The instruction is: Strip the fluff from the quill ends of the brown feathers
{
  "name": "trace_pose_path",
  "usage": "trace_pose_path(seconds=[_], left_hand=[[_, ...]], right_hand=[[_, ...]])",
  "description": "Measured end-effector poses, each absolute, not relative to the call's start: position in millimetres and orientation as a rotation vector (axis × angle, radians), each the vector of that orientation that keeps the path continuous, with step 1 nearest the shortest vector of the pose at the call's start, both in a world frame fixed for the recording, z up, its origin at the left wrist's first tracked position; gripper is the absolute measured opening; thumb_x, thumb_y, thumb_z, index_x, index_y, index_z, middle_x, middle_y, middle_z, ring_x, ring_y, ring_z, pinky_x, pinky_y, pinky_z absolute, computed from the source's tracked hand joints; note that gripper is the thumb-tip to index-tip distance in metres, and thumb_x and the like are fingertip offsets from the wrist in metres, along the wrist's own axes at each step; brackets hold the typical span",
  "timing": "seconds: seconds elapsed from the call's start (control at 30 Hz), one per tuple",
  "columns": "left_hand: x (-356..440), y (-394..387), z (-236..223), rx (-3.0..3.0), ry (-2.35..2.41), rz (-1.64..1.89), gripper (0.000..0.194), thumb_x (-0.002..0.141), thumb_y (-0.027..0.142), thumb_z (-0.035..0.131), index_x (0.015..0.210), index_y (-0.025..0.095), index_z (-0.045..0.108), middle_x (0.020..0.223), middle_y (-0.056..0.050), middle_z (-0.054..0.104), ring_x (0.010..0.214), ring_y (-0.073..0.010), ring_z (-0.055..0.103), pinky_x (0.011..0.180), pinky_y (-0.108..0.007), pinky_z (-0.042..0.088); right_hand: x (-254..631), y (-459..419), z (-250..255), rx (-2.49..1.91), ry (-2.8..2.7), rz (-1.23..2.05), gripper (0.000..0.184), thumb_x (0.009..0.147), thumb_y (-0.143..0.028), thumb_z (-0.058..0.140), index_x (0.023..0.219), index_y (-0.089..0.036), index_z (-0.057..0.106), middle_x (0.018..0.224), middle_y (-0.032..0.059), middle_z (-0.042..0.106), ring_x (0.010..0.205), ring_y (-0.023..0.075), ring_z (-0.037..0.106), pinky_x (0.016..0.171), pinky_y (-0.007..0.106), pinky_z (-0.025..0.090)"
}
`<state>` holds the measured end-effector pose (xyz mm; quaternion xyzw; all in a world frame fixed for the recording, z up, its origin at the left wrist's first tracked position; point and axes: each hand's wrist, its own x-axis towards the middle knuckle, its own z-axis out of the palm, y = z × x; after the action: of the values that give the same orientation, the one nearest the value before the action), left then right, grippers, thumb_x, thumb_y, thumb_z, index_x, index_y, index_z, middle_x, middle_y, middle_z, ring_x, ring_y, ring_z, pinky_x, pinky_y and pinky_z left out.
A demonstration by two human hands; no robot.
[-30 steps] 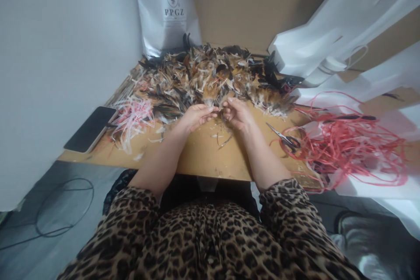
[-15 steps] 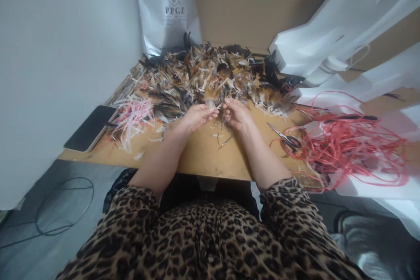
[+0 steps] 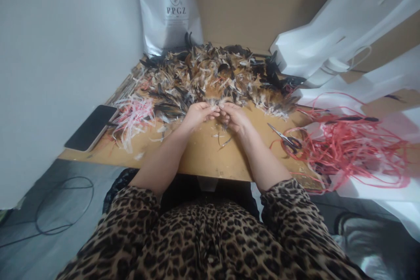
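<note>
My left hand and my right hand meet fingertip to fingertip over the front of the wooden table. The left fingers pinch a small tuft of brown feathers by its pale base. Pressed against that same base are the right thumb and forefinger, closed on feathers too; how many each hand has is too small to tell. Behind my hands spreads a large heap of brown, black and white feathers. Loose feather bits lie on the wood below my right hand.
Scissors lie right of my right arm, beside a tangle of red plastic strips. Pink and white strips and a phone are at left. A white printed bag stands behind the heap.
My right hand has moved left, closing the small gap, and its fingertips now touch the left ones at the feather base. The left hand has barely shifted.
</note>
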<state>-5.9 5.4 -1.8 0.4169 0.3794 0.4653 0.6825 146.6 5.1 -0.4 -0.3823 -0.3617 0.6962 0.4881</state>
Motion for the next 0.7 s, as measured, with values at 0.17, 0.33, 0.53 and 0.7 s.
trace_pose_path(seconds=[0.17, 0.33, 0.53, 0.7], left_hand=[[-9, 7, -3, 0.816, 0.821, 1.012, 0.011, 0.075, 0.017, 0.071, 0.079, 0.007, 0.069, 0.078, -0.009, 0.072, 0.064, -0.0076, 0.066, 0.059, -0.016, 0.046], [-10, 7, -4, 0.819, 0.788, 0.939, 0.011, 0.075, 0.017, 0.071, 0.077, 0.006, 0.069, 0.077, -0.009, 0.072, 0.062, -0.0064, 0.065, 0.055, -0.014, 0.045], [-9, 6, -2, 0.824, 0.802, 0.916, 0.010, 0.076, 0.016, 0.069, 0.076, 0.006, 0.069, 0.076, -0.008, 0.071, 0.060, -0.0061, 0.064, 0.054, -0.014, 0.045], [-8, 4, -2, 0.883, 0.881, 0.926, 0.010, 0.076, 0.015, 0.070, 0.071, 0.007, 0.067, 0.066, -0.007, 0.069, 0.054, -0.0061, 0.061, 0.055, -0.016, 0.046]], right_hand=[[145, 2, 5, -0.946, -0.922, 1.589, 0.039, 0.050, -0.037, 0.085, 0.065, -0.016, 0.056, 0.042, -0.0083, 0.046, 0.035, 0.0006, 0.027, 0.036, 0.016, 0.017], [142, 0, 4, -1.048, -0.970, 1.425, 0.038, 0.050, -0.042, 0.083, 0.064, -0.017, 0.058, 0.044, -0.0074, 0.051, 0.034, 0.0024, 0.032, 0.036, 0.018, 0.019], [140, 3, -4, -1.042, -1.079, 1.238, 0.030, 0.058, -0.039, 0.079, 0.064, -0.016, 0.061, 0.051, -0.0054, 0.055, 0.046, 0.0045, 0.044, 0.046, 0.019, 0.032], [139, 2, -6, -1.054, -1.109, 1.257, 0.028, 0.061, -0.040, 0.078, 0.067, -0.018, 0.063, 0.052, -0.0054, 0.055, 0.046, 0.0054, 0.044, 0.045, 0.020, 0.032]])
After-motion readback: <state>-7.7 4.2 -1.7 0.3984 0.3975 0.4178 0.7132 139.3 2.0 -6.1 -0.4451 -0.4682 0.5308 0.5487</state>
